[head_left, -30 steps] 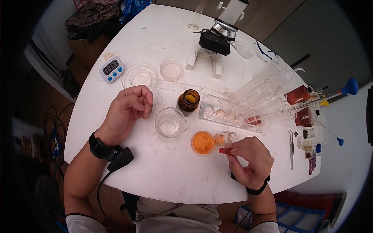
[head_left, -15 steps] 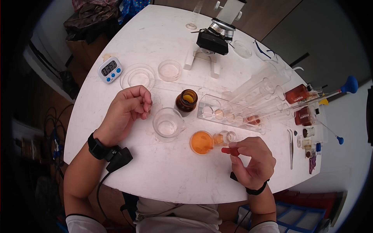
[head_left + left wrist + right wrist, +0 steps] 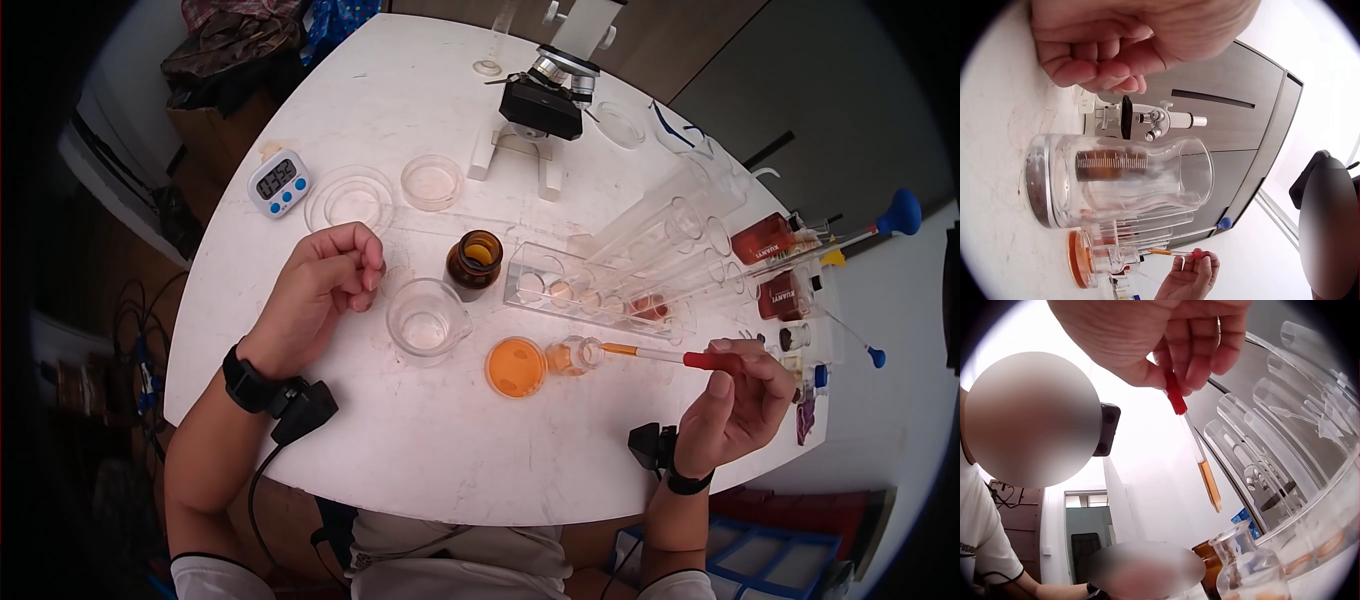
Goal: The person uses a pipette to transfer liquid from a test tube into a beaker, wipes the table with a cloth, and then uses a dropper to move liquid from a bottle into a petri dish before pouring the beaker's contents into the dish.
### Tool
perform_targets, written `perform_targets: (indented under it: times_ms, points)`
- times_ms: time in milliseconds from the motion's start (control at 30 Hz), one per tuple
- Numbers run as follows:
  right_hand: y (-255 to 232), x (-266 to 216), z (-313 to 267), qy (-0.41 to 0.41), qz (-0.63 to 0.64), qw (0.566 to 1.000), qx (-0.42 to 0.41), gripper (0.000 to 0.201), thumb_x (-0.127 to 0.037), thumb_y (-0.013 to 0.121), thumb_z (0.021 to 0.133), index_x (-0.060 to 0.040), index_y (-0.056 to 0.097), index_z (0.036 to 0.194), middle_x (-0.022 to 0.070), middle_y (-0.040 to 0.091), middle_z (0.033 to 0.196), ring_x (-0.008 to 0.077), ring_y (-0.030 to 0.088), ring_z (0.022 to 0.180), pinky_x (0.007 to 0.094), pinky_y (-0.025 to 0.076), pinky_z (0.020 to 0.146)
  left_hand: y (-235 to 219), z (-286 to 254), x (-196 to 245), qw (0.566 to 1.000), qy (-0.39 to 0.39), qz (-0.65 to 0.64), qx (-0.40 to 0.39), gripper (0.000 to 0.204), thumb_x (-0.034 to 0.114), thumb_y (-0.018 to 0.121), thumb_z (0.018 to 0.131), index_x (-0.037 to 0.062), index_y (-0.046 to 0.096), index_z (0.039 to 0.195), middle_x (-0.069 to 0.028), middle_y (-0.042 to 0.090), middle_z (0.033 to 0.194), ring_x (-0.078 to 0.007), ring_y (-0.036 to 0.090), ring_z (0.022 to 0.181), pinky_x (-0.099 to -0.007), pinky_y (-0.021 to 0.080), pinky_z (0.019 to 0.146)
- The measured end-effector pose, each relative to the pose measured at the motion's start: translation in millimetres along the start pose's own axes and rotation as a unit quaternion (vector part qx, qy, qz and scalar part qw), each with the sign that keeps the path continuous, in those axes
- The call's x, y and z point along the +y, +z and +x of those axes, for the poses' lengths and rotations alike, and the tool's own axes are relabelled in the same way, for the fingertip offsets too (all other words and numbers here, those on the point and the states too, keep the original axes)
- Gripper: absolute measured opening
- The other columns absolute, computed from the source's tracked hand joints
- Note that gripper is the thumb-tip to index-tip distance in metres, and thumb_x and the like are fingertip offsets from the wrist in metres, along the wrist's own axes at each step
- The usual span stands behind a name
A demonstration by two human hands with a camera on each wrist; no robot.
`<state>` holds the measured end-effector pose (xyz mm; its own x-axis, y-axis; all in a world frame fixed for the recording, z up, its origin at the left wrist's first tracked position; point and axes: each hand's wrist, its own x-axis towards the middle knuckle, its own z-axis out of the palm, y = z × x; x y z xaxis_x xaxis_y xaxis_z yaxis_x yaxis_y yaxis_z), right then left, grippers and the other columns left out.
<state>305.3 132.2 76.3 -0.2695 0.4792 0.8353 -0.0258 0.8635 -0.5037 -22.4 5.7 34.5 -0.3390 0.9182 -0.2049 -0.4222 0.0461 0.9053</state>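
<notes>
My right hand (image 3: 738, 415) pinches the red bulb of a glass dropper (image 3: 655, 354), with orange liquid (image 3: 1210, 487) in its lower end. The dropper's tip is close above the mouth of a small clear glass bottle (image 3: 574, 356), which has orange contents. Against that bottle sits a round dish of orange liquid (image 3: 516, 367). My left hand (image 3: 325, 285) rests on the table with loosely curled fingers and holds nothing. Nearest to it stands a clear glass beaker (image 3: 428, 318); in the left wrist view, graduation marks show on its side.
Behind the beaker is an open brown bottle (image 3: 474, 262). A clear rack (image 3: 600, 295) holds several leaning test tubes. Farther back stand a microscope (image 3: 540, 105) and flat glass dishes (image 3: 432, 182). A timer (image 3: 279, 183) lies at left; red-brown bottles (image 3: 762, 238) are at right.
My right hand has moved right and up, drawing the dropper up over the small bottle; its tube with orange liquid now shows. My left hand stays put.
</notes>
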Motion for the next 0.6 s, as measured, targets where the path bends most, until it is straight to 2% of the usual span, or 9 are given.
perform_targets:
  times_ms: [233,300,600]
  points:
    - [1.1,0.3,0.0,0.022,0.015,0.999,-0.021,0.025,0.005,0.063,0.085,0.0034,0.05,0.106,0.0202,0.062,0.092,0.0238,0.062,0.084,0.0288,0.054,0.068,-0.1,-0.1,0.2,1.0,0.003,0.005,-0.001,0.018,-0.003,0.042,0.068,0.0042,0.054,0.08,-0.0014,0.051,0.068,-0.0067,0.039,0.058,-0.0204,0.032,0.053]
    - [2.7,-2.2,0.2,0.024,-0.005,0.998,-0.057,0.021,0.003,0.058,0.09,0.0016,0.049,0.108,0.0173,0.062,0.095,0.0215,0.062,0.086,0.0298,0.055,0.074,-0.3,-0.2,0.5,1.0,0.002,0.006,-0.002,0.018,-0.003,0.042,0.068,0.0043,0.054,0.08,-0.0013,0.052,0.069,-0.0065,0.039,0.058,-0.0204,0.032,0.053]
    - [4.9,-3.8,-1.0,0.03,-0.023,0.997,-0.063,0.016,0.01,0.055,0.088,0.003,0.051,0.102,0.0192,0.061,0.094,0.0205,0.062,0.085,0.0292,0.054,0.073,-1.3,0.1,-0.2,1.0,-0.003,0.002,-0.004,0.017,-0.004,0.043,0.069,0.0047,0.054,0.08,-0.0014,0.053,0.07,-0.0067,0.042,0.059,-0.0197,0.037,0.055]
